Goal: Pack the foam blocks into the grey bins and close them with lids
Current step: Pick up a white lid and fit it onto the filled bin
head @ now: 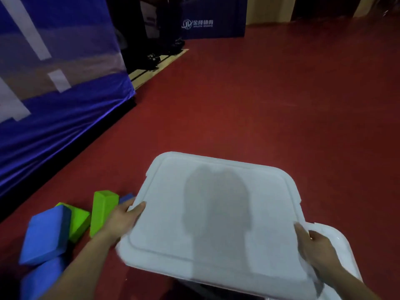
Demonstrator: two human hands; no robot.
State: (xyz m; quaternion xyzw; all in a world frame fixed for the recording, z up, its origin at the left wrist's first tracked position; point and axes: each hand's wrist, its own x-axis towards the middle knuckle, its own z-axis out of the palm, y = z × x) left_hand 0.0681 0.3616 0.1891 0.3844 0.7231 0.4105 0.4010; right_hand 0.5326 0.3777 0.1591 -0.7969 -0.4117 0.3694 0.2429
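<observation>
Above the red floor point(259, 94), bare to the right and ahead but bounded on the left by a blue drape point(54, 131), both hands hold a pale grey lid point(212, 213) by opposite edges. Left hand point(123, 219) and right hand point(313, 245) each clamp thumb over rim; the lid is blurred, shadowed mid-panel, partly over another pale piece point(337, 241), with blue and green foam blocks point(65, 226) just left.

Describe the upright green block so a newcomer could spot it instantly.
Start at the white lid held by both hands, then look just past the left hand to the foam pile on the red floor. The upright green block stands on end; the other green block lies half under a blue block.
</observation>
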